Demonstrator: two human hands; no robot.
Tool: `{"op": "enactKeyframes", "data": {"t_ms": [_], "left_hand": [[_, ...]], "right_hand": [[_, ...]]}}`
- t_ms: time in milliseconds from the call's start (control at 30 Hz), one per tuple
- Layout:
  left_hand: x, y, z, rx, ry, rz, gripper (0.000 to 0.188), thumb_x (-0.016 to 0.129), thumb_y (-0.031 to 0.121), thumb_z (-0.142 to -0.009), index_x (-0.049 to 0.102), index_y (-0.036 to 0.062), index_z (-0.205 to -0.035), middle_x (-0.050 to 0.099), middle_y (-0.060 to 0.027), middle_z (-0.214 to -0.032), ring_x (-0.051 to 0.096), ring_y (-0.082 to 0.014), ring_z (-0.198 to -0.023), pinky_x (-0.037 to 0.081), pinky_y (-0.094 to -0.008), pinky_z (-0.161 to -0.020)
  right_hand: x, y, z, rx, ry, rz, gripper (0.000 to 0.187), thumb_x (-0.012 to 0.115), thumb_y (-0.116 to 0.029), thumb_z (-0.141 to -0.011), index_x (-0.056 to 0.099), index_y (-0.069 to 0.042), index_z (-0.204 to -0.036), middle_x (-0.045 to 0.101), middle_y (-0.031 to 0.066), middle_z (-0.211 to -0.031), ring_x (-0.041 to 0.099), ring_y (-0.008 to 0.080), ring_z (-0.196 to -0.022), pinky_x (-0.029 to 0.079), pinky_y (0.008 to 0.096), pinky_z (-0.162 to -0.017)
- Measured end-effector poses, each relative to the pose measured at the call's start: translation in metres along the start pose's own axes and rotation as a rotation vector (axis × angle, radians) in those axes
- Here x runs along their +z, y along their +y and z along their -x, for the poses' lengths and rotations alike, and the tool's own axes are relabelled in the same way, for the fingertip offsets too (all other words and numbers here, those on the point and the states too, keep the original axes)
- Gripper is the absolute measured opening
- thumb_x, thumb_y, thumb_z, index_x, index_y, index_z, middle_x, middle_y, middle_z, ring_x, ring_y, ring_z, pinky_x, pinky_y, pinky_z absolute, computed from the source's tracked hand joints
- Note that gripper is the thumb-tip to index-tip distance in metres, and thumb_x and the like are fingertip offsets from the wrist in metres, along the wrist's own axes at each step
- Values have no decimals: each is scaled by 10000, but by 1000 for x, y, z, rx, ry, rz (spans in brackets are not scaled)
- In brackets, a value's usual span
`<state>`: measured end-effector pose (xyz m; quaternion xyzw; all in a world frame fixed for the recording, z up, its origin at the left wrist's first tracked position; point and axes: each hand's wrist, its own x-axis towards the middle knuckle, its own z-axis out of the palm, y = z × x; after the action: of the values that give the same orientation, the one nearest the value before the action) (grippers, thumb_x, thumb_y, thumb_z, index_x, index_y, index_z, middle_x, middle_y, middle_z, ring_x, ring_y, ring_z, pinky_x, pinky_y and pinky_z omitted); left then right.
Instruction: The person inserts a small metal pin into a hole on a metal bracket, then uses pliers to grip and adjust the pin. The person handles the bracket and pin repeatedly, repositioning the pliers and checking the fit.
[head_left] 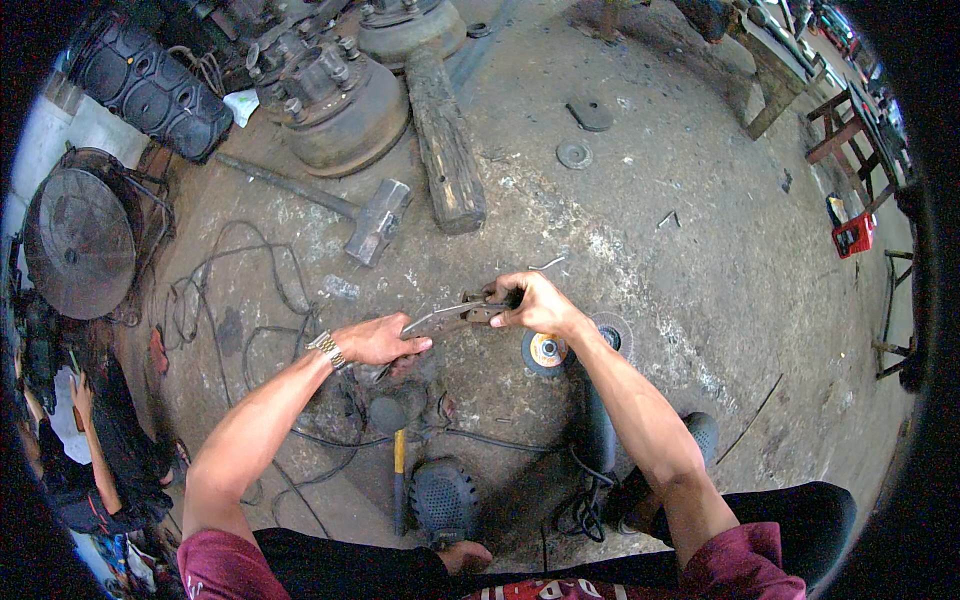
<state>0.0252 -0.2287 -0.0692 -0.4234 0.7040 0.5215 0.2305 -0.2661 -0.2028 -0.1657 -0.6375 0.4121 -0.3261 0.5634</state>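
Note:
My left hand (375, 341), with a metal-band watch on its wrist, is closed on one end of a thin, bent metal rod (437, 312). The rod runs across to my right hand (535, 305), whose fingers pinch a small rusty metal piece (480, 309) at the rod's other end. How the rod and the piece meet is partly hidden by those fingers. Just below my right hand lies a grinding disc (548, 351) with an orange and white centre. An angle grinder (600, 425) rests under my right forearm, next to another disc (614, 336).
A hammer with a yellow-and-black handle (399, 470) lies near my sandalled foot (446, 500). Farther off are a sledgehammer (378, 222), a wooden beam (447, 150) and a heavy rusty hub (345, 115). Cables (205, 290) loop over the floor; another person's arm (92, 440) shows at left.

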Motion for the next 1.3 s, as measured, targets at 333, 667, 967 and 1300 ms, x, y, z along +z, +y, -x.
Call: {"op": "enactKeyframes", "data": {"t_ms": [333,667,967,1300], "left_hand": [[0,-15,-4,135,15,220,487,584,485,-985,578,34,-802,624,-25,-634,601,-124,-580,478,-321,-563],[2,5,1,-12,96,-35,489,679,451,-929,579,28,-706,613,-41,-588,603,-134,-514,472,-328,-513],[13,0,-3,-69,218,-124,495,688,433,-899,594,-22,-729,623,-119,-598,650,-228,-565,494,-392,-561],[7,-4,-2,-128,273,-171,554,702,476,-852,613,-65,-778,649,-231,-724,674,-321,-713,505,-441,-673]], "right_hand": [[-3,-8,2,-49,-3,55,336,855,-70,-688,673,-7,-963,713,103,-847,643,163,-845,495,363,-778],[-6,-16,3,6,-36,110,345,857,-86,-683,675,-8,-965,712,115,-849,655,177,-843,495,366,-766],[-6,-13,3,-62,-15,159,340,846,-118,-703,667,-11,-971,703,164,-862,670,243,-802,496,394,-733],[-2,-18,3,-47,57,224,372,837,-121,-729,632,-9,-1019,698,182,-877,681,290,-814,498,415,-728]]}}
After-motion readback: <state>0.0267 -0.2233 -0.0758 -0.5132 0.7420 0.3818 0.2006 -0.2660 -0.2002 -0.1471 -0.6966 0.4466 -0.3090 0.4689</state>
